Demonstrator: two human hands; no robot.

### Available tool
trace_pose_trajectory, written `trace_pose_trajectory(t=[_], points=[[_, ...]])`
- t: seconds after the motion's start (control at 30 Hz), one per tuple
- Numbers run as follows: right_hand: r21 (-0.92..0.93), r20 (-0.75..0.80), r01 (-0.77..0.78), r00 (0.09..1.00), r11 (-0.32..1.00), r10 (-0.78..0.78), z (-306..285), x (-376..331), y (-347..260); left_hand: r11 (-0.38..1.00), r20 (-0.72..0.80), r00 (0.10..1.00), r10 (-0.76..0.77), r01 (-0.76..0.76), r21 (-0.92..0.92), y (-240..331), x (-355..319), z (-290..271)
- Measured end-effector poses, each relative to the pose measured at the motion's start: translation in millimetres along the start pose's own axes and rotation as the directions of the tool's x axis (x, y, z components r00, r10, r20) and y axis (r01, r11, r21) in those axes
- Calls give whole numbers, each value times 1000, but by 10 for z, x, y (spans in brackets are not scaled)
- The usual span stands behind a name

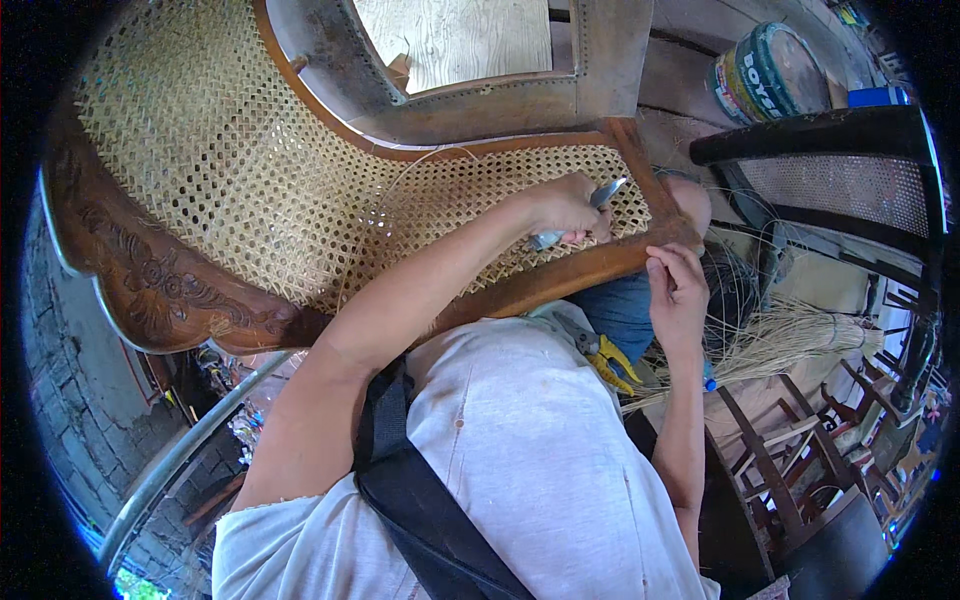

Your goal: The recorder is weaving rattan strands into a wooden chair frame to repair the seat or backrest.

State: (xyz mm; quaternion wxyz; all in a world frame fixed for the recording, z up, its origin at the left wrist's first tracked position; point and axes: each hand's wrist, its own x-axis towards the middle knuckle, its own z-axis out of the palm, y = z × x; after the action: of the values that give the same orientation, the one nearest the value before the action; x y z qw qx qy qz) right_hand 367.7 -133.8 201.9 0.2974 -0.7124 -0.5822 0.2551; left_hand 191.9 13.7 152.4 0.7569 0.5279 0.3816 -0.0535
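Note:
A wooden chair seat or back of woven cane (300, 190), edged by a carved brown wooden frame (560, 268), lies across in front of me. Over its narrow right end, my left hand (570, 210) is closed around a small knife (607, 191). The shiny blade sticks up past the fist, and the pale handle end shows below it. My right hand (680, 282) is by the frame's near right corner, thumb and fingertips pinched together against or just beside the wood. What they pinch is too small to make out. A thin loose cane strand (400, 178) loops over the weave.
Yellow-handled pliers (612, 365) rest at my lap. A bundle of pale cane strands (800, 345) lies to the right, near a dark chair (815, 140) with a cane panel. A round bucket (775, 75) stands behind. Wooden chair parts (790, 450) are stacked at lower right. A metal pipe (190, 450) runs at left.

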Motion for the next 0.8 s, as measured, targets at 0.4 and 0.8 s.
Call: trace_pose_trajectory(t=[0.4,0.8], points=[[-211,63,238,971,948,-230,110,155,-155,999,45,998,39,-39,4,-123,-129,-212],[-285,224,478,876,831,-427,152,210,-90,710,62,784,618,-590,384,-297,-86,-107]])
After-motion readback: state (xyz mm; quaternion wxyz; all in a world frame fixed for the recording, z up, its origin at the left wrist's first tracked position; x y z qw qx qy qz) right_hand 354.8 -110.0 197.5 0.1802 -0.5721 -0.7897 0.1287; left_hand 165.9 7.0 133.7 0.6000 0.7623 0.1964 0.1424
